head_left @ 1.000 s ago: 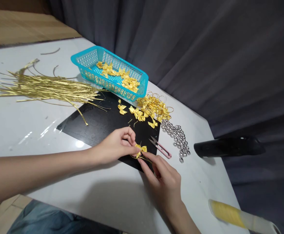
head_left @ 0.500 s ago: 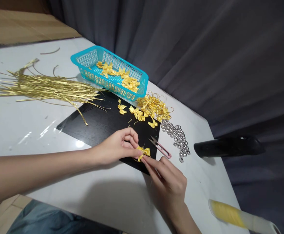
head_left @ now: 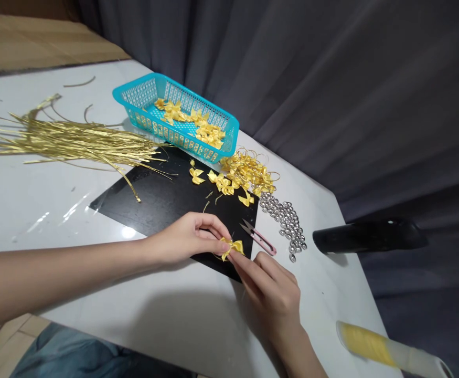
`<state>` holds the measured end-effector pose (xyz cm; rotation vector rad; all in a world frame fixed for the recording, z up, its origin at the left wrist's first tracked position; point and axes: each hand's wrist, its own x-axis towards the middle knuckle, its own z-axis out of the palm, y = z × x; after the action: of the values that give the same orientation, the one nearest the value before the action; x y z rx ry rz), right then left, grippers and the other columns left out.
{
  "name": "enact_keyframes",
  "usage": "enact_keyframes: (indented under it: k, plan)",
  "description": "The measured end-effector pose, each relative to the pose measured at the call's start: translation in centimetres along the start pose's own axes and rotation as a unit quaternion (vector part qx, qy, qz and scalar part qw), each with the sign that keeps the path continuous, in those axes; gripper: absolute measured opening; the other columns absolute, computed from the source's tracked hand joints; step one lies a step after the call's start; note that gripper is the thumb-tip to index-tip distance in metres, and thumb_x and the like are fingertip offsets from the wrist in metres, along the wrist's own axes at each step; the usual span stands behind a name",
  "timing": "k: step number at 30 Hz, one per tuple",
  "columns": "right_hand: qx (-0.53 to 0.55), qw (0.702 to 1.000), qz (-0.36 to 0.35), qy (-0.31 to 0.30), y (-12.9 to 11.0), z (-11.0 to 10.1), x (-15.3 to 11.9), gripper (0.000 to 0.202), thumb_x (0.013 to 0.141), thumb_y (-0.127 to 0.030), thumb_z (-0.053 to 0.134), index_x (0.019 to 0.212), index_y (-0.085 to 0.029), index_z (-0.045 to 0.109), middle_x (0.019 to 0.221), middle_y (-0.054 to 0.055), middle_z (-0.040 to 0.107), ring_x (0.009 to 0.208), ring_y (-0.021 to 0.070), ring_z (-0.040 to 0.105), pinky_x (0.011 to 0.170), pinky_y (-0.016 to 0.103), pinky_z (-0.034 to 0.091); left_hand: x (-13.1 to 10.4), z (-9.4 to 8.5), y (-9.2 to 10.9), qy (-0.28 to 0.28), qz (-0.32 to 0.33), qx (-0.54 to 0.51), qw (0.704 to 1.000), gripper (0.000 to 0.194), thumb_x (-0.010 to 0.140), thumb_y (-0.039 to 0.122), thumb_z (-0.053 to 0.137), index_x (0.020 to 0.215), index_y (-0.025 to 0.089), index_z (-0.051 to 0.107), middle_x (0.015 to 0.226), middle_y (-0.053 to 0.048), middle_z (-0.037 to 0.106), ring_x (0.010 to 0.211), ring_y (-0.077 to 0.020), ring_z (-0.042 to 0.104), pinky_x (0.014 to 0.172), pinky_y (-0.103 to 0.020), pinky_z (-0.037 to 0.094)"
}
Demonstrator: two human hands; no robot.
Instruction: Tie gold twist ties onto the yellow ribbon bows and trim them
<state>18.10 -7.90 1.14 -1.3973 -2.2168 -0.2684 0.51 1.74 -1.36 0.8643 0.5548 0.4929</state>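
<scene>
From where I stand, I see two hands at work on one yellow bow (head_left: 237, 247). The fingers of the left hand (head_left: 192, 239) pinch its left side, thumb against forefinger; the fingers of the right hand (head_left: 270, 286) are closed on its lower edge. The bow sits right between the fingertips, over the near edge of one black mat (head_left: 154, 205); I can't tell whether it touches the mat. It is glossy like satin, one puffed loop showing plainly on the right, the left side partly covered by the thumb. A thin strand pokes up from the top, and a fine cord curves out below.

Just beyond the fingers, to the right, lies one pair of pink-handled scissors (head_left: 259, 239), blades apart. Past them is one heap of silver beads (head_left: 286, 218), too many to count. Farther beyond the fingers, two bows lie singly on the mat, with a bunched cluster (head_left: 221, 182) between them, and behind that one tangled pile of looped yellow ribbon (head_left: 248, 170). Beyond it stands one blue basket (head_left: 231, 142) with more bows inside, overlapping. Well left of the fingers, one bundle of gold cords (head_left: 87, 142) spreads over the white surface (head_left: 95, 289).
</scene>
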Motion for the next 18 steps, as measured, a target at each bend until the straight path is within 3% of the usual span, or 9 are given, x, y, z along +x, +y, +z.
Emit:
enact_keyframes:
  k: [18]
  plan:
    - [0.015, 1.000, 0.004, -0.020, -0.12, -0.15, 0.46, 0.021, 0.093, -0.012, 0.054, 0.097, -0.016, 0.074, 0.056, -0.003, 0.039, 0.048, 0.0108, 0.038, 0.044, 0.024, 0.032, -0.03, 0.56, 0.20, 0.027, -0.017, -0.003, 0.999, 0.020, 0.068, 0.022, 0.080, 0.078, 0.011, 0.067, 0.069, 0.000, 0.069, 0.066, -0.0090, 0.063, 0.067, -0.020, 0.048]
